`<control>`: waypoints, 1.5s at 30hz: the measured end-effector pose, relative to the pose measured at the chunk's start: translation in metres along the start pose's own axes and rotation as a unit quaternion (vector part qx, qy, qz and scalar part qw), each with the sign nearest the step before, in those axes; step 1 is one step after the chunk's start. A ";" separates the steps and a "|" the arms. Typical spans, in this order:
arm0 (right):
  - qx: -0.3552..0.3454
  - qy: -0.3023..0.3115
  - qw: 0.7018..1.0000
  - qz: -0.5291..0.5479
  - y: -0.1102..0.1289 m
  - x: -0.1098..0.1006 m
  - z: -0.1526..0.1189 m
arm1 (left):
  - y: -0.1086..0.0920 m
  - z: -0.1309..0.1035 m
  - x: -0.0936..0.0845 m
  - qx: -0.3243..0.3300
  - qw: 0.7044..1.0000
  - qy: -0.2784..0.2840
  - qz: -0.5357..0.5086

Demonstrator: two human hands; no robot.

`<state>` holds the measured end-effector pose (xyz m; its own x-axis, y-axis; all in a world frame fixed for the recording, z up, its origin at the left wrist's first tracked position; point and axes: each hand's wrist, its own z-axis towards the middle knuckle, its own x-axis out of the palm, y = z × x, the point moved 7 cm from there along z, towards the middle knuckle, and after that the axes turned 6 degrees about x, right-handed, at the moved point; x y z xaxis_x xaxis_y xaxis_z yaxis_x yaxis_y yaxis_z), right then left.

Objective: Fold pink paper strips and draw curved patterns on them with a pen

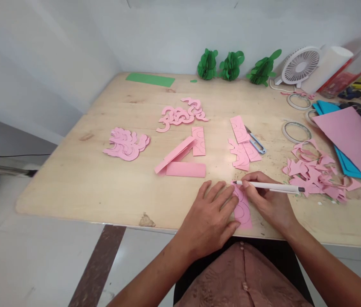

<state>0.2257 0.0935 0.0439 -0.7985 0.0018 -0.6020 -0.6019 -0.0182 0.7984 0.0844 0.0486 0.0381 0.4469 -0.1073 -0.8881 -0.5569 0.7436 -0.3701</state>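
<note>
A strip of pink paper (242,212) with curved pen lines lies at the table's near edge. My left hand (211,213) rests flat with its fingers spread, the fingertips on the strip's left side. In my right hand (268,202) is a white pen (273,186), its dark tip at the strip's top end. Beyond the hands are a pink piece with drawn curves (239,129), a partly cut pink piece (240,155) and small blue-handled snips (257,143). Folded pink strips (185,169) lie to the left, near another marked strip (199,141).
Cut pink curved pieces (126,144) sit at left, with more pink curves (180,115) behind. Pink scraps (321,172), tape rolls (296,131) and a pink sheet (355,136) are on the right. Green paper figures (207,65) and a white fan (300,66) stand along the wall.
</note>
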 end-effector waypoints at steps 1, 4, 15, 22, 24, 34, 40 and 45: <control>0.000 0.000 1.000 -0.001 0.000 0.000 0.000 | 0.000 0.000 0.000 0.000 1.000 0.000 0.000; -0.001 0.002 1.000 -0.005 -0.001 -0.001 -0.002 | 0.000 0.000 0.000 0.000 1.000 -0.002 -0.003; 0.005 -0.016 1.000 -0.013 0.002 -0.006 -0.010 | 0.000 0.000 0.001 -0.002 1.000 0.002 -0.011; 0.011 -0.027 0.999 -0.020 0.000 -0.008 -0.015 | 0.000 0.000 0.001 0.001 1.000 0.001 -0.009; 0.012 -0.028 0.999 -0.026 0.000 -0.008 -0.017 | 0.000 0.000 0.001 0.001 1.000 -0.001 -0.006; -0.012 -0.033 0.999 -0.025 0.002 -0.008 -0.023 | -0.001 0.000 0.000 0.002 1.000 -0.003 0.003; -0.008 -0.032 0.999 -0.027 0.001 -0.008 -0.025 | -0.001 0.001 0.000 0.002 1.000 -0.006 0.002; 0.006 -0.035 0.999 -0.023 -0.004 -0.009 -0.027 | 0.000 0.000 0.001 0.003 1.000 -0.001 0.000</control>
<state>0.2356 0.0670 0.0461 -0.7687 0.0719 -0.6356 -0.6375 -0.0055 0.7704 0.0852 0.0484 0.0376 0.4491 -0.1061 -0.8872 -0.5529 0.7470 -0.3692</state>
